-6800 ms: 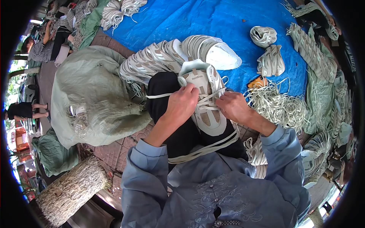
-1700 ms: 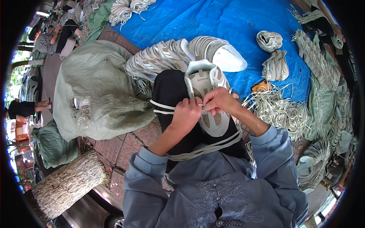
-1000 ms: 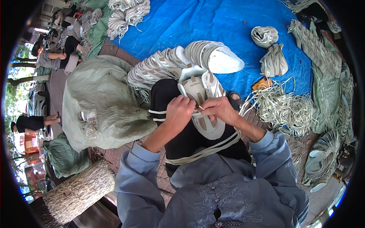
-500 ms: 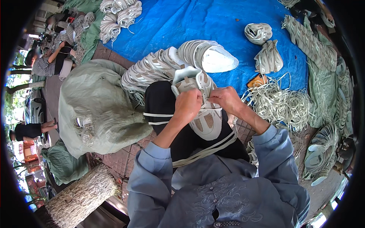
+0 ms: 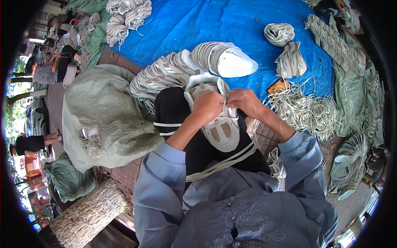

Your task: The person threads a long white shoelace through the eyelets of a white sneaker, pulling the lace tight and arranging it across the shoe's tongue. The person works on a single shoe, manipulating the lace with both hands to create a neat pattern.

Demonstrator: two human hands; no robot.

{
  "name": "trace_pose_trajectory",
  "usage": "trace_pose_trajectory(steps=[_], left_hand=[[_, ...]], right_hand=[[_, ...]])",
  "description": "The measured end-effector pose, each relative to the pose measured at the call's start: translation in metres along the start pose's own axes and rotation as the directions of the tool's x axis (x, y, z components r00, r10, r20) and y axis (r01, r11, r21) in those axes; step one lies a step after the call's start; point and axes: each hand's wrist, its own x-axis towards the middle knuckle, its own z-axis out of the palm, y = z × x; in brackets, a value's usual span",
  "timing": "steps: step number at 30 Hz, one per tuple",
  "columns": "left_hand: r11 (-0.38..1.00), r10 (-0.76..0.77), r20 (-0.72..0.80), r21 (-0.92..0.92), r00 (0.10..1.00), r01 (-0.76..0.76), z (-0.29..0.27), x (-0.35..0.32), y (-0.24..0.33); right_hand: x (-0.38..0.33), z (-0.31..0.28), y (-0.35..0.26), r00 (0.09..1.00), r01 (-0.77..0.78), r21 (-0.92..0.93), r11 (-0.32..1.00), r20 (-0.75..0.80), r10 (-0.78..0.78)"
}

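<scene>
On my lap, over black cloth, lies a white and beige sneaker [image 5: 223, 137] with mesh panels, its toe toward me and its collar away. My left hand [image 5: 208, 106] is closed over the lacing area, fingertips partly hidden, gripping the shoe near the eyelets. Beside it, my right hand [image 5: 245, 101] pinches at the eyelet edge on the shoe's right side, seemingly on a shoelace; the fingertips hide most of it. Long white shoelaces [image 5: 221, 165] loop across my lap below the toe. Two white strands [image 5: 167, 124] cross the black cloth left of my left wrist.
A row of nested shoe uppers [image 5: 161, 72] lies beyond my lap by a blue tarp [image 5: 182, 25]. To the right are a tangled lace pile [image 5: 308, 109] and two shoe bundles [image 5: 290, 60]. Left stand a large pale sack [image 5: 105, 120] and a log [image 5: 91, 213]. People are farther left.
Both hands have shifted slightly at the eyelets, my left now covering more of the lacing area. The lace strand that crossed the shoe below my fingers no longer shows there.
</scene>
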Motion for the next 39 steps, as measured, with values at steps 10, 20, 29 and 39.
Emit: trace_pose_trajectory(steps=[10,20,29,39], left_hand=[[0.543,-0.121,0.366,-0.754,0.923,0.370,-0.068,-0.055,-0.019],[-0.020,-0.003,-0.082,-0.996,0.997,-0.082,-0.092,-0.110,0.014],[-0.434,-0.607,-0.442,-0.512,0.660,-0.741,-0.107,-0.152,-0.200],[0.320,-0.919,-0.381,-0.873,0.106,-0.367,-0.166,-0.263,-0.353]], right_hand=[[0.004,0.006,-0.004,1.000,0.017,-0.058,0.998,-0.015,-0.018],[0.027,0.045,-0.097,0.976,0.213,-0.067,0.975,-0.042,-0.216],[0.022,-0.147,0.095,0.857,0.003,0.942,0.336,-0.175,0.484],[-0.134,-0.332,0.202,0.423,-0.240,0.731,0.638,-0.513,0.747]])
